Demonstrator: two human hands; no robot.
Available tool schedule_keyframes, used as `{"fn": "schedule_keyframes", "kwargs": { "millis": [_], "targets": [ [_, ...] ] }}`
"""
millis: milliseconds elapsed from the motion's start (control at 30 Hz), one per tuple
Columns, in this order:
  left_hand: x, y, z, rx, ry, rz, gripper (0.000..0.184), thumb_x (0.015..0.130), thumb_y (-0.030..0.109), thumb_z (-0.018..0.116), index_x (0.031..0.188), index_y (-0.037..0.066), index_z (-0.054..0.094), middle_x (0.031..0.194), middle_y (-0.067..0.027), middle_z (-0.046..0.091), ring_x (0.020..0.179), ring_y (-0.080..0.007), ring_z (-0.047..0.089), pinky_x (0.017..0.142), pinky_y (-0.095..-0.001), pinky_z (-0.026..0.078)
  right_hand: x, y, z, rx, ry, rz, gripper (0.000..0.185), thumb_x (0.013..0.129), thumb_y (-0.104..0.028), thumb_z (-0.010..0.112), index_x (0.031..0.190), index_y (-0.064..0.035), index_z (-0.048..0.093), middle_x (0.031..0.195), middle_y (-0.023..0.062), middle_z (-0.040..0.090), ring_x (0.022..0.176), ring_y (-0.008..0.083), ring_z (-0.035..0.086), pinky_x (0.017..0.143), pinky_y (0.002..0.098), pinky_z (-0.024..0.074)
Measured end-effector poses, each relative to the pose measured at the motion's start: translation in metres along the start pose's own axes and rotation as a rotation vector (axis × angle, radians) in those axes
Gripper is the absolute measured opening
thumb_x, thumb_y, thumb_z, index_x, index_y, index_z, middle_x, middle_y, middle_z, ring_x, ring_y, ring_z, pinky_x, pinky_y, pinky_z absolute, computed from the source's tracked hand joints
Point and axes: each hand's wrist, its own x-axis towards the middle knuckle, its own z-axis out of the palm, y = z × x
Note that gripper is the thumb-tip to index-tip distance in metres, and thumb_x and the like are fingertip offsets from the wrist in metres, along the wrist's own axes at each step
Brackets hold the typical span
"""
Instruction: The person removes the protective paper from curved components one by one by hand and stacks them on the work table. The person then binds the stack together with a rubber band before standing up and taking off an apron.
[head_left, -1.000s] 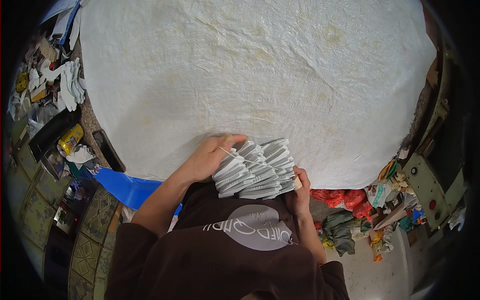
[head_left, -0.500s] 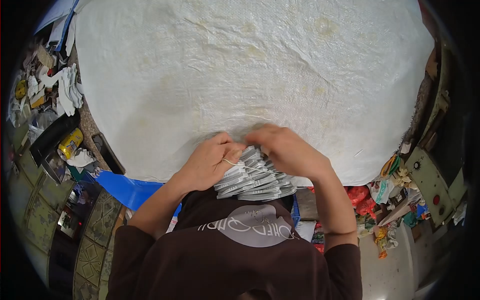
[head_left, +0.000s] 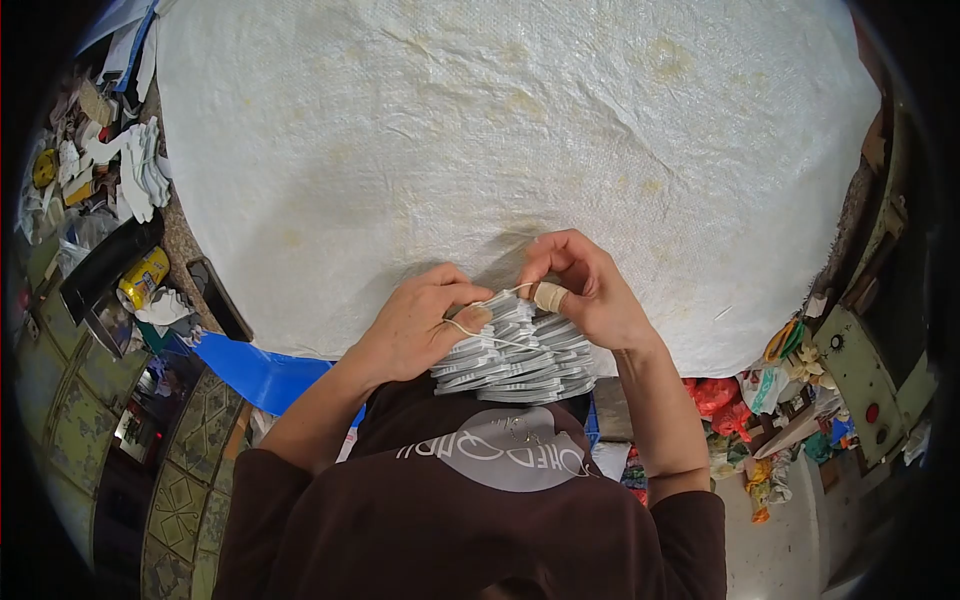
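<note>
A bundle of thin grey-and-white layered pieces [head_left: 515, 360] lies at the table's near edge against my shirt; I cannot make out what the pieces are. A pale string [head_left: 510, 341] crosses over the bundle. My left hand [head_left: 425, 318] pinches the string at the bundle's left upper side, its thumb pressed against the forefinger. On the right, my right hand [head_left: 585, 290] holds the string's other stretch between thumb and forefinger, just above the bundle. A tan wrap covers the right thumb. Between the two hands the string runs short and fairly straight.
A white woven sheet [head_left: 500, 130] covers the table. At left lie a phone [head_left: 219, 301], a yellow can [head_left: 144, 278] and a pile of white gloves or cloth pieces [head_left: 142, 170]. Red plastic bags [head_left: 712, 398] and a control panel [head_left: 856, 370] with buttons are at right.
My right hand has turned outward and moved slightly right, showing its wrapped thumb and the string in its fingertips. My left hand keeps its pinch in nearly the same place.
</note>
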Motion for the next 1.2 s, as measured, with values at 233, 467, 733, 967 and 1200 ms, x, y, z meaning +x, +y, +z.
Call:
{"fn": "schedule_keyframes", "kwargs": {
  "millis": [233, 467, 733, 967, 1200],
  "targets": [
    [0.008, -0.018, 0.0, -0.271, -0.065, -0.131, 0.038, 0.093, 0.032, 0.047, 0.097, 0.0, 0.066, 0.078, -0.0091, 0.058, 0.069, -0.0179, 0.053, 0.064, -0.0304, 0.042, 0.011, 0.006, 0.006, -0.024, 0.176, 0.026, 0.025, 0.081, 0.012, 0.053, 0.102, -0.0009, 0.047, 0.086, 0.0069, 0.059, 0.079, 0.0134, 0.059, 0.073, 0.0257, 0.0474],
    [0.002, -0.021, 0.007, -0.548, -0.023, -0.235, 0.056, 0.1, 0.039, 0.027, 0.099, 0.0, 0.067, 0.075, -0.0023, 0.054, 0.068, -0.0114, 0.048, 0.063, -0.0268, 0.039, 0.013, 0.001, 0.007, -0.128, 0.199, 0.087, 0.02, 0.082, 0.01, 0.054, 0.094, -0.0042, 0.045, 0.087, 0.0092, 0.06, 0.074, 0.0152, 0.061, 0.067, 0.0274, 0.0504],
    [0.004, -0.02, -0.003, -0.338, -0.029, -0.016, 0.072, 0.096, 0.054, 0.021, 0.097, -0.002, 0.066, 0.076, -0.005, 0.055, 0.063, -0.0123, 0.046, 0.057, -0.027, 0.038, 0.01, 0.008, 0.005, 0.103, 0.296, -0.021, 0.021, 0.081, 0.01, 0.055, 0.089, -0.0061, 0.044, 0.089, 0.0097, 0.061, 0.074, 0.0144, 0.057, 0.063, 0.0255, 0.0475],
    [0.015, -0.005, -0.005, -0.385, 0.007, -0.137, 0.051, 0.094, 0.036, 0.031, 0.089, 0.001, 0.067, 0.062, -0.0167, 0.054, 0.059, -0.0271, 0.054, 0.058, -0.0376, 0.039, 0.002, 0.002, 0.007, -0.229, 0.075, 0.008, 0.022, 0.081, 0.007, 0.057, 0.099, -0.0034, 0.05, 0.087, 0.006, 0.06, 0.078, 0.0126, 0.055, 0.066, 0.0248, 0.0462],
    [0.013, 0.005, -0.015, -0.27, -0.08, -0.035, 0.067, 0.095, 0.055, 0.028, 0.116, 0.0, 0.059, 0.073, -0.0089, 0.063, 0.062, -0.0106, 0.053, 0.056, -0.0264, 0.042, 0.004, -0.015, 0.012, -0.515, -0.123, -0.007, 0.034, 0.079, 0.007, 0.056, 0.112, -0.0053, 0.055, 0.083, 0.0059, 0.058, 0.076, 0.0145, 0.057, 0.066, 0.0259, 0.0439]
  ]
}}
